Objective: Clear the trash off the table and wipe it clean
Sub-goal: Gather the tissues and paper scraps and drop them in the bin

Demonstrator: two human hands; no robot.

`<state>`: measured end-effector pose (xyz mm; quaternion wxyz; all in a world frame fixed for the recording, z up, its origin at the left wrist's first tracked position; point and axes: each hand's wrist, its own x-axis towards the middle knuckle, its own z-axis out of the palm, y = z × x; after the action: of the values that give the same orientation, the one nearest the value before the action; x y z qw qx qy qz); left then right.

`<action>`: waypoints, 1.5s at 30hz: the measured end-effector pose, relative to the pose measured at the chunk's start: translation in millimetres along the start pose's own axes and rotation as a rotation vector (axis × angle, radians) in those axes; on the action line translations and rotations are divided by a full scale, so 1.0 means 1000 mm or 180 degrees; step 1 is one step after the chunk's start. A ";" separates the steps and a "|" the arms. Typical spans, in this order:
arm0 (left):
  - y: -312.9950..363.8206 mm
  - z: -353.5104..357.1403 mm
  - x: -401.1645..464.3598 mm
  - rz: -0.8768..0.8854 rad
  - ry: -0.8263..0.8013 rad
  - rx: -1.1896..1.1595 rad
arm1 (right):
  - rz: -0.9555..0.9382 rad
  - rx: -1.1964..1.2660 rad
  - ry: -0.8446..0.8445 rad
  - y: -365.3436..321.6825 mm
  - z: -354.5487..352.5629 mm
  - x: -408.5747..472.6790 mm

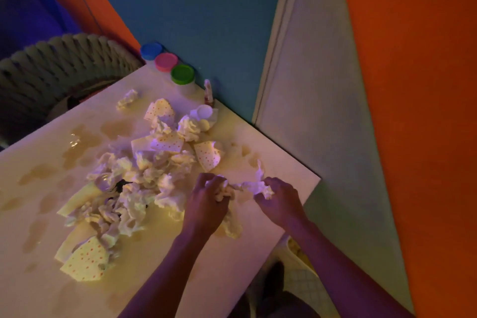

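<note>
A heap of crumpled white tissues (134, 188) and torn red-dotted paper cups (209, 153) covers the middle of the pale table (33, 214). My left hand (206, 204) grips a wad of crumpled tissue (223, 190) at the heap's right edge. My right hand (280, 200) pinches another crumpled tissue (258, 183) near the table's right edge. Brownish wet stains (77, 144) spot the tabletop. One more tissue ball (127, 99) lies apart toward the far side.
Three small tubs with blue (151, 50), pink (166, 61) and green (182, 74) lids stand at the far corner by the wall. A white bottle cap (202, 112) lies near them. A woven chair back (62, 64) stands at the left. A pale basket (302, 263) sits below the table's right edge.
</note>
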<state>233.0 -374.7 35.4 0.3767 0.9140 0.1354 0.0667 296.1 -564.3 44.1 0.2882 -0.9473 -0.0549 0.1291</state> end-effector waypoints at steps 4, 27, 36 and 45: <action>0.036 0.030 0.001 0.0301 -0.0240 -0.0054 | 0.0209 0.0176 0.0232 0.038 -0.021 -0.019; 0.182 0.216 -0.129 0.1187 -0.1698 0.0771 | 0.1597 0.0556 0.0701 0.272 -0.093 -0.200; 0.190 0.262 -0.143 0.1232 -0.1909 0.1022 | 0.1970 0.0788 0.0692 0.326 -0.087 -0.236; 0.146 0.343 -0.132 0.1185 -0.2096 0.1008 | 0.2241 0.0785 0.0568 0.377 -0.028 -0.208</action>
<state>212.3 -743.6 -106.6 0.2359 0.9421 -0.1516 -0.1841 115.2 -928.6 -100.2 0.3417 -0.8738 0.3151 0.1427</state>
